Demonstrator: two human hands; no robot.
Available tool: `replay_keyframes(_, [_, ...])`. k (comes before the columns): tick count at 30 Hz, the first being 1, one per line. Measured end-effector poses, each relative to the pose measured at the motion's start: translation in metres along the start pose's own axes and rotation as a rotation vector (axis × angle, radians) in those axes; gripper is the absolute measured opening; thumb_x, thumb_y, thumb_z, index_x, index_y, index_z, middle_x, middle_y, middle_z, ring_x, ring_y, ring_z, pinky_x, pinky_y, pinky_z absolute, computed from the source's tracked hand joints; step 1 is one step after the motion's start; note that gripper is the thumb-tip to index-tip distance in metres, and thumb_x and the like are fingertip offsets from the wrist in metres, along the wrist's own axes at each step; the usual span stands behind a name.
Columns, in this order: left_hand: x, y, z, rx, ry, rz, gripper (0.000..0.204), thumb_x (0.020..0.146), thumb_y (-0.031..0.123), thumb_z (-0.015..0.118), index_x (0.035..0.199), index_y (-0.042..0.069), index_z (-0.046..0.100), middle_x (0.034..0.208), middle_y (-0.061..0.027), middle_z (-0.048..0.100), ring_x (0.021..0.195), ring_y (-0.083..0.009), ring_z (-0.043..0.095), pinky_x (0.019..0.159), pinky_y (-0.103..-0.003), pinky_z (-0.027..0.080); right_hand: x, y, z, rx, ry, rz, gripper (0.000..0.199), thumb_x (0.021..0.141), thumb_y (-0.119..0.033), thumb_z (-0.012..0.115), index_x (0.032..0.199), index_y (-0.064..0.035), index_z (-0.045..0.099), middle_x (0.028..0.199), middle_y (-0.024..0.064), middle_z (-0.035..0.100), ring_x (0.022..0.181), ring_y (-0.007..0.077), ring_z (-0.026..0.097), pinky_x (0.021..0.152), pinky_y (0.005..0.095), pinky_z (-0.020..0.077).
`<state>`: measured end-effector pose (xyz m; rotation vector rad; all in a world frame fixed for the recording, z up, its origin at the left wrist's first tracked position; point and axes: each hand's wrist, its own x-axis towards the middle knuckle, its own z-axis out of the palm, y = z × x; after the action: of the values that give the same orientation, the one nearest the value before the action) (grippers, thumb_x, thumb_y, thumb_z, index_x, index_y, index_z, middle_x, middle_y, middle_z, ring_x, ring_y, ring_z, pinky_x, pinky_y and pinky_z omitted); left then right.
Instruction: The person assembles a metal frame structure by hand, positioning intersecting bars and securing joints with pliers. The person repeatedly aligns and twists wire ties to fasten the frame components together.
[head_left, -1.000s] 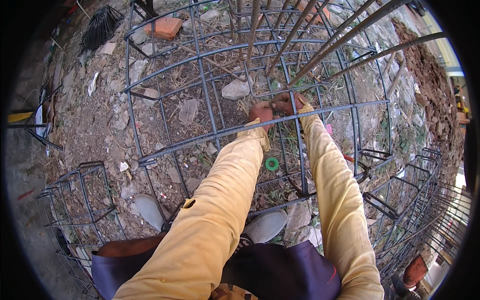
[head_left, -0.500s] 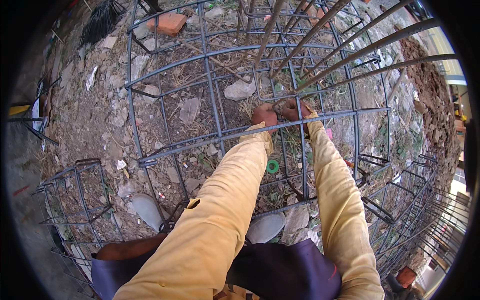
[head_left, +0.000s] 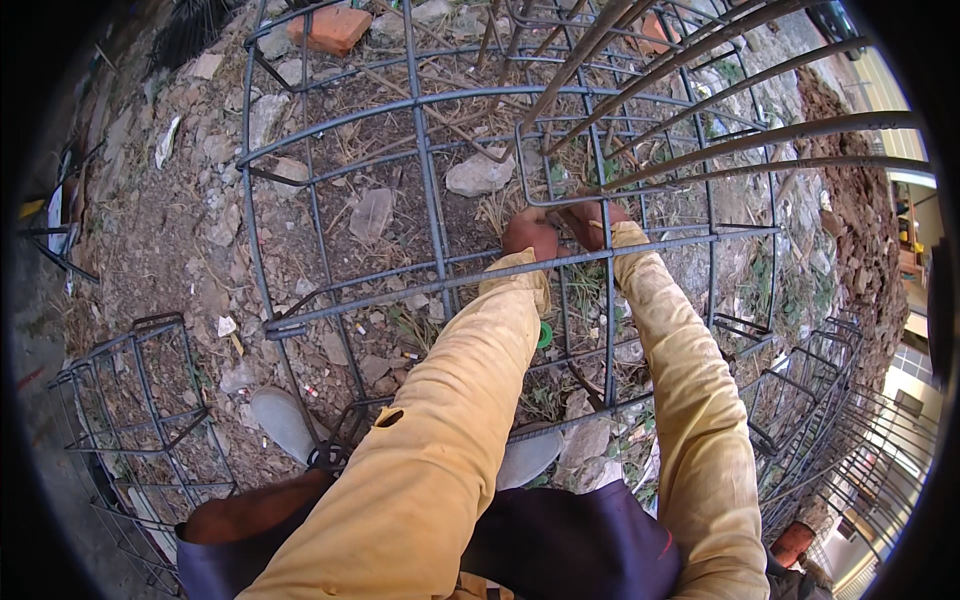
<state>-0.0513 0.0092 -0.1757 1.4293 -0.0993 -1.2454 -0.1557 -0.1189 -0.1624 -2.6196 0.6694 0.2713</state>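
My left hand (head_left: 530,235) and my right hand (head_left: 598,222) are close together, low inside a grid of steel reinforcing bars (head_left: 430,190). The fingers of both are closed and curled inward at the lower edge of a bent rectangular steel stirrup (head_left: 522,165). Whatever they pinch is hidden by the fingers. Long brown steel rods (head_left: 770,130) slant up and right from just beyond my right hand. A ribbed crossbar (head_left: 450,280) passes by my wrists. Both forearms wear yellow sleeves, the left one with a small hole.
A green ring (head_left: 545,335) lies partly behind my left sleeve. Around the grid are stony soil, a pale rock (head_left: 478,174) and a red brick (head_left: 332,30). More steel cages stand at the left (head_left: 150,390) and right (head_left: 820,390). My shoes (head_left: 285,425) are below the grid.
The view has shifted slightly. My hands stay together at the stirrup, and the right hand has turned a little. My left sleeve now covers more of the green ring.
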Motion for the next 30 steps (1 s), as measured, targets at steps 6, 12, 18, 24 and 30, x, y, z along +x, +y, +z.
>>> replay_keyframes(6, [0.005, -0.004, 0.003, 0.088, -0.029, -0.032, 0.028, 0.08, -0.003, 0.055, 0.106, -0.007, 0.065, 0.093, -0.0159, 0.068, 0.073, -0.0246, 0.071, 0.059, -0.034, 0.062, 0.01, 0.038, 0.03, 0.082, 0.15, 0.061, 0.017, 0.091, -0.019, 0.059, 0.097, -0.005, 0.066, 0.097, 0.0169, 0.066, 0.091, 0.0341, 0.064, 0.078, 0.0425, 0.0513])
replay_keyframes(12, [-0.001, 0.0, -0.003, 0.058, -0.074, -0.036, 0.03, 0.08, -0.002, 0.058, 0.11, -0.006, 0.063, 0.101, -0.0155, 0.067, 0.078, -0.023, 0.07, 0.063, -0.032, 0.062, -0.004, 0.017, 0.014, 0.159, 0.056, 0.123, 0.018, 0.09, -0.02, 0.063, 0.087, -0.0032, 0.066, 0.086, 0.013, 0.066, 0.078, 0.0243, 0.065, 0.072, 0.039, 0.0519])
replay_keyframes(18, [-0.001, -0.005, -0.006, -0.018, -0.127, -0.031, 0.035, 0.082, -0.002, 0.058, 0.117, -0.006, 0.06, 0.107, -0.0165, 0.066, 0.08, -0.0215, 0.069, 0.062, -0.031, 0.061, 0.002, 0.048, 0.03, 0.022, -0.146, 0.243, 0.021, 0.091, -0.025, 0.06, 0.089, -0.0057, 0.068, 0.082, 0.0097, 0.069, 0.077, 0.0222, 0.067, 0.07, 0.0371, 0.0519])
replay_keyframes(24, [0.001, -0.008, -0.009, -0.051, -0.095, -0.05, 0.032, 0.086, -0.001, 0.061, 0.118, -0.006, 0.062, 0.108, -0.0165, 0.067, 0.078, -0.0194, 0.068, 0.06, -0.029, 0.06, 0.009, 0.066, 0.04, -0.035, -0.125, 0.122, 0.019, 0.09, -0.024, 0.056, 0.087, -0.0081, 0.067, 0.08, 0.0101, 0.069, 0.077, 0.0209, 0.068, 0.069, 0.0345, 0.0519])
replay_keyframes(30, [0.002, -0.017, 0.002, -0.118, -0.1, -0.032, 0.028, 0.088, -0.001, 0.062, 0.116, -0.005, 0.063, 0.103, -0.0135, 0.069, 0.077, -0.0185, 0.068, 0.059, -0.029, 0.06, -0.012, 0.088, 0.043, -0.024, -0.005, -0.011, 0.025, 0.087, -0.032, 0.063, 0.102, -0.0139, 0.068, 0.099, 0.014, 0.07, 0.091, 0.0305, 0.067, 0.075, 0.0421, 0.052])
